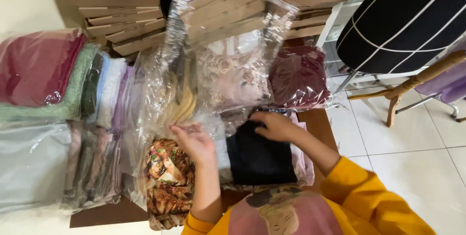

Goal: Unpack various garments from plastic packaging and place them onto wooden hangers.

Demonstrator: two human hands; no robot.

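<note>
— Nearest items?
— Left hand [194,140], fingers curled, gripping the clear plastic bag [213,45]; right hand [275,126] flat, fingers loosely bent, pressing the black folded cloth [259,159].
— Further out?
— Bagged fabrics [53,84] stacked left; flat cardboard boxes [116,16] behind.

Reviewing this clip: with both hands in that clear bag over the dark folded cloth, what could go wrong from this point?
1. The large clear plastic bag billows up over the stacked goods; it may hide the dark folded cloth under the right hand and snag.
2. The left hand works right above the brown patterned fabric bundle, which lies near the table's front edge and could be nudged off.
3. The stack of bagged folded fabrics alongside looks slippery and might slide.
</note>
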